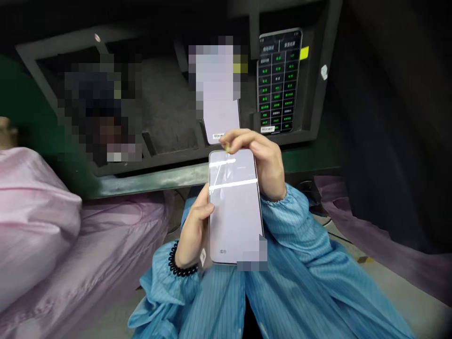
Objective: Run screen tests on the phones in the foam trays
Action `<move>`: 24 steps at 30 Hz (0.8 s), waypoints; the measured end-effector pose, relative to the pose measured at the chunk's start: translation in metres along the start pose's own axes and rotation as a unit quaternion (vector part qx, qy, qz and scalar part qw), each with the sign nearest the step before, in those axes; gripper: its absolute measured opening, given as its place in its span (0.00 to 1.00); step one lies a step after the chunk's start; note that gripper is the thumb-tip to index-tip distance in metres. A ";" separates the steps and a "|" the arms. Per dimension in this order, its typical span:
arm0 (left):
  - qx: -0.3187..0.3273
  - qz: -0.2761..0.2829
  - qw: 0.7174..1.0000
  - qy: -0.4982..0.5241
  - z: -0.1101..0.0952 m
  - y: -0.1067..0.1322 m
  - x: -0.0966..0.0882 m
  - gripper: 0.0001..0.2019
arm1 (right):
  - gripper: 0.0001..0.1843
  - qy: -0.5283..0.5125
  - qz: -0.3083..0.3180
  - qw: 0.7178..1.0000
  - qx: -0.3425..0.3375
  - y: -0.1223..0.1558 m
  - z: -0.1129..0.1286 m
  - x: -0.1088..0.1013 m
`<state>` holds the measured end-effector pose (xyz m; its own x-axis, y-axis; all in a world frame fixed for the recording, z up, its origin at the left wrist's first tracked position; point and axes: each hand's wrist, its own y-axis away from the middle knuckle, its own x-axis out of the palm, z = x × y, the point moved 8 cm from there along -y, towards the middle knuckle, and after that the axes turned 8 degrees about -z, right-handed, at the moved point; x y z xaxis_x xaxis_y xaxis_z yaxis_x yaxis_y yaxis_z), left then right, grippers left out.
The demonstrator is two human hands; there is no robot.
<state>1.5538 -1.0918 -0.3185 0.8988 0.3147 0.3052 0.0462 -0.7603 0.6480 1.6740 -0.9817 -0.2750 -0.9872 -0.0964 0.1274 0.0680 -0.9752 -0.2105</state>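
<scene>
A smartphone (pixel 235 212) with a pale, lit screen is held upright over my lap. My left hand (pixel 194 226) grips its left edge, the thumb resting on the screen side. At the phone's top edge, my right hand (pixel 263 157) is closed, fingertips pinching a small yellowish piece (pixel 227 148) that I cannot identify. Just beyond lies a second smartphone (pixel 222 117) with a pale screen, partly blurred out. To its right, a third smartphone (pixel 278 82) shows a dark grid with green text.
The phones beyond my hands lie in a dark compartmented tray (pixel 162 103) with raised dividers. A yellow tab (pixel 304 52) sticks out beside the right phone. A green bench edge (pixel 158 180) runs in front of the tray. A person's pink sleeve (pixel 38 197) is at left.
</scene>
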 end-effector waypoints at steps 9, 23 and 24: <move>0.383 -0.134 0.906 -0.121 -0.144 -0.044 -0.057 0.28 | 0.09 -0.061 -0.087 0.994 -0.012 -0.013 0.001 -0.050; 0.361 -0.091 0.857 -0.357 -0.170 -0.117 -0.070 0.34 | 0.11 0.236 -0.119 0.956 -0.131 -0.021 -0.015 -0.082; 0.365 -0.105 0.845 -0.376 -0.170 -0.114 -0.072 0.34 | 0.11 0.246 -0.116 0.952 -0.138 -0.021 -0.014 -0.080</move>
<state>1.4097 -0.9312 -0.2956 0.8476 0.2453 -0.4705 0.2501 -0.9667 -0.0536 1.7496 -0.9511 -0.2939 -0.9234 0.2878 -0.2542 -0.1344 -0.8624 -0.4881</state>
